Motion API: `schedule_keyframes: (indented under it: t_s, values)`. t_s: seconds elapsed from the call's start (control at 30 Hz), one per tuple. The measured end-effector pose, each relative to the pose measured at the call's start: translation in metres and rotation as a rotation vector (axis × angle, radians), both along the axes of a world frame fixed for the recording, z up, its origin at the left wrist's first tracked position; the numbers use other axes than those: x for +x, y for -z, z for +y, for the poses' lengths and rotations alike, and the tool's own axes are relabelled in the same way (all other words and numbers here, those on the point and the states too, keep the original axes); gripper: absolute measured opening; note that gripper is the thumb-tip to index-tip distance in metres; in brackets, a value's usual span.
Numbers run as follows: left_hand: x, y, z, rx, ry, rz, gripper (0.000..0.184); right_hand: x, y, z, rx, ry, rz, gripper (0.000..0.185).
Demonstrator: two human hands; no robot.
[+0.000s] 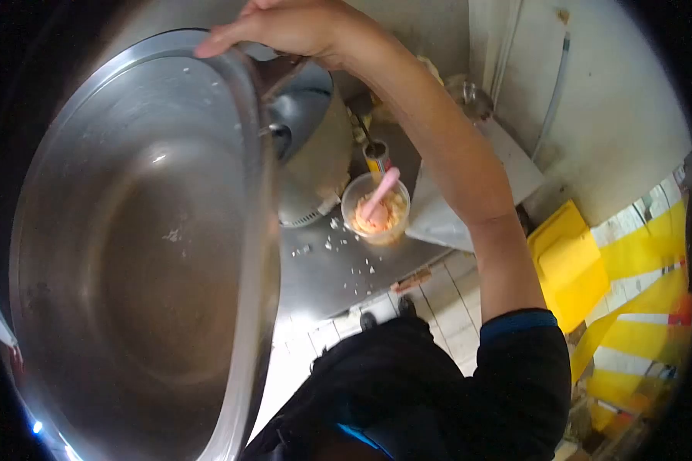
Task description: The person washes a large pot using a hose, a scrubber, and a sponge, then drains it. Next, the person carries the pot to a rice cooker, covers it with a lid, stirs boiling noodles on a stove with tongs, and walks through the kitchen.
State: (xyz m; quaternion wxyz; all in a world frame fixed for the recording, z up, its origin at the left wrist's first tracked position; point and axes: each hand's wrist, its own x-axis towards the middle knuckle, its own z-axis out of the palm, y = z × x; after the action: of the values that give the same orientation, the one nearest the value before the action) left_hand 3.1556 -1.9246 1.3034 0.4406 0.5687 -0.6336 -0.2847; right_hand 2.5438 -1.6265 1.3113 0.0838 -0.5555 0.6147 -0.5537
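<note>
A large stainless steel basin (69, 230) is tipped on its side and fills the left of the view, its hollow facing me. Its inner wall is bare apart from a few small white bits. At the top, my right hand (288, 31) is closed over the basin's upper rim, with the thumb on the inner side and the other fingers partly hidden. My left hand does not show. Behind the basin stands a big round metal cooker (315, 180), partly covered by it.
A clear plastic tub (406, 201) of orange-and-white food holds a pink spoon (386, 187). Beside it is a yellow-labelled can (377, 160). White crumbs dot the steel counter (323, 280). A yellow container (569, 253) sits right of my arm. White floor tiles (446, 303) lie below.
</note>
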Motion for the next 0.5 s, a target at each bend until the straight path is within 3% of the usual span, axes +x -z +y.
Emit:
schedule_keyframes:
  t_s: [0.2,0.27,0.37,0.5]
  values:
    - [0.024,0.023,0.036,0.052,-0.083,-0.102,0.034,0.029,0.058,-0.008,-0.028,-0.195,-0.231,0.041]
    - [0.031,0.032,0.06,0.07,-0.104,-0.13,0.033,0.04,0.08,-0.01,-0.031,-0.351,-0.426,0.046]
    - [0.043,0.043,0.099,0.096,-0.133,-0.16,0.033,0.054,0.106,-0.015,-0.029,-0.41,-0.332,0.041]
    - [0.059,0.055,0.154,0.129,-0.162,-0.176,0.033,0.068,0.141,-0.011,0.143,-0.424,-0.289,0.048]
